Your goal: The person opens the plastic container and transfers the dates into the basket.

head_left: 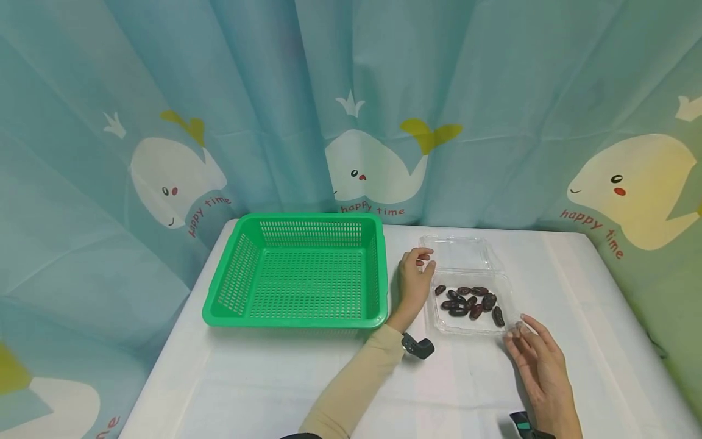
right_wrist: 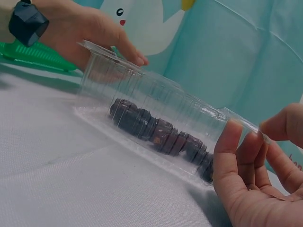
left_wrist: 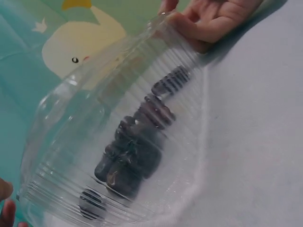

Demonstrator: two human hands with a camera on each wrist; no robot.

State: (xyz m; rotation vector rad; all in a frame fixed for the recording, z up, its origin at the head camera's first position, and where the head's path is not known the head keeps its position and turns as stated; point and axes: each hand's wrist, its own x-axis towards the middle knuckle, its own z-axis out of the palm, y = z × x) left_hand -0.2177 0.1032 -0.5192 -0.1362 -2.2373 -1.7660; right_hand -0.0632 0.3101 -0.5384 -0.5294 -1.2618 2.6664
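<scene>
1. Two hands are showing up: one left hand (head_left: pixel 415 283), one right hand (head_left: pixel 540 360).
2. One clear container (head_left: pixel 466 331) is sitting there, and it's sporting one lid (head_left: pixel 457 253).
3. Roughly a dozen dates (head_left: pixel 476 311) are piling up inside, but they're overlapping so I'm not swearing to an exact number.
4. One green basket (head_left: pixel 312 322) is hanging out on one table (head_left: pixel 263 378).
5. Two black wrist straps (head_left: pixel 418 346) are peeking out, one per arm.
6. Four whales (head_left: pixel 378 171) are smiling or poking in on the curtain (head_left: pixel 493 122), counting the one getting cut off lower left.
</scene>
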